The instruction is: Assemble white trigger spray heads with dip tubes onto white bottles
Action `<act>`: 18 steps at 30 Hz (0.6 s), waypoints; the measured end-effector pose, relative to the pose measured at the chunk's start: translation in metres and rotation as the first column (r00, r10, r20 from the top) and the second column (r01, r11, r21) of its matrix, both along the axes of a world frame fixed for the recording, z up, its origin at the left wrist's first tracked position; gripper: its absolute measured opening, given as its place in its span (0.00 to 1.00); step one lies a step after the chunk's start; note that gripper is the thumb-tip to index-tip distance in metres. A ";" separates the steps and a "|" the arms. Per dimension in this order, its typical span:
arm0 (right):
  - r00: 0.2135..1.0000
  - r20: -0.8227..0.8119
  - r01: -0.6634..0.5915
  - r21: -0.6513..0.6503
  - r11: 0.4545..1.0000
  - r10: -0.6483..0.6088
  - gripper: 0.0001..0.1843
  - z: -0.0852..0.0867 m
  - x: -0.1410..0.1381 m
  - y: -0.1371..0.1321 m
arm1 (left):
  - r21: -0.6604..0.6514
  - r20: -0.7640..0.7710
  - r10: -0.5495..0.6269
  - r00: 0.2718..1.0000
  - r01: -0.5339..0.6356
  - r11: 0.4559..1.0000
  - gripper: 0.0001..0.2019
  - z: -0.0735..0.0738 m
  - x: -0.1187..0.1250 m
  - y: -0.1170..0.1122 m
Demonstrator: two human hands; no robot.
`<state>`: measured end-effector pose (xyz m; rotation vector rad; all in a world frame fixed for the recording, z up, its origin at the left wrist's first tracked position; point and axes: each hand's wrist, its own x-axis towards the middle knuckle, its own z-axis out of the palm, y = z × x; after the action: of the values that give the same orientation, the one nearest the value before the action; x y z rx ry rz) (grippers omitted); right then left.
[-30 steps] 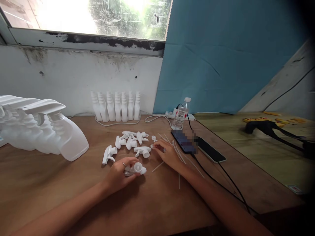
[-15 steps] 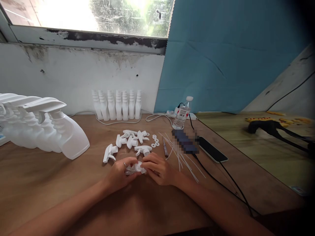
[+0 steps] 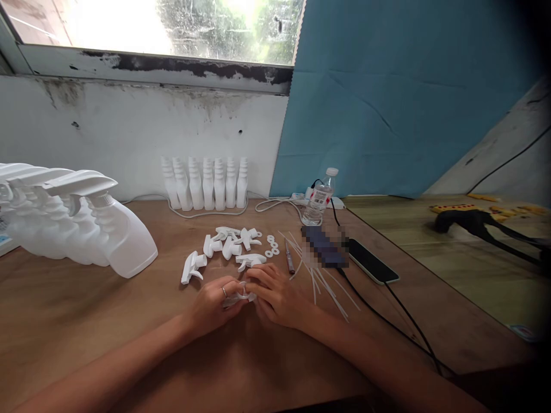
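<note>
My left hand [image 3: 213, 305] and my right hand [image 3: 275, 295] meet over a white spray trigger head [image 3: 240, 294] just above the wooden table [image 3: 86, 321]. Fingers of both hands are closed on it, and most of the part is hidden by them. Just beyond lie several loose white trigger heads [image 3: 228, 248], small white washers [image 3: 272, 245] and thin white dip tubes [image 3: 321, 279]. A ring shows on my left hand.
A row of assembled white spray bottles [image 3: 81, 226] lies at the left. Empty white bottles [image 3: 206, 183] stand against the wall. A water bottle [image 3: 318, 198], two phones [image 3: 370, 261] with cables and a small pen-like tool [image 3: 290, 263] sit to the right.
My right hand came back from the washers and tubes on the right and joined my left hand on the trigger head. The left hand stayed almost in place.
</note>
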<state>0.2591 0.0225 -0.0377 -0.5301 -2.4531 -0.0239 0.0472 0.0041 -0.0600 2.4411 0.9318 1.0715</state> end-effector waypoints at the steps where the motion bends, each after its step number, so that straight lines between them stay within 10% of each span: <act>1: 0.999 0.020 0.028 0.021 0.999 -0.028 0.16 -0.003 -0.001 -0.001 | -0.006 0.000 0.000 1.000 0.000 1.000 0.04 -0.002 0.000 0.000; 7: 0.997 0.047 0.065 -0.031 0.997 -0.063 0.24 -0.008 -0.008 -0.008 | -0.187 0.057 0.121 0.991 -0.108 0.976 0.13 -0.008 -0.003 0.001; 14: 0.978 -0.162 -0.179 -0.322 0.930 0.133 0.19 0.006 -0.002 -0.003 | -0.259 0.066 0.091 0.994 -0.071 0.963 0.13 -0.008 -0.004 -0.001; 18: 0.956 -0.280 -0.006 -0.314 0.949 -0.086 0.17 0.008 0.020 0.024 | -0.266 0.030 0.092 0.995 -0.081 0.961 0.14 -0.005 -0.003 -0.002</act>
<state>0.2786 0.0462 -0.0297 -0.6686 -2.1648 0.4051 0.0443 0.0025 -0.0653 2.1710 1.1007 0.9537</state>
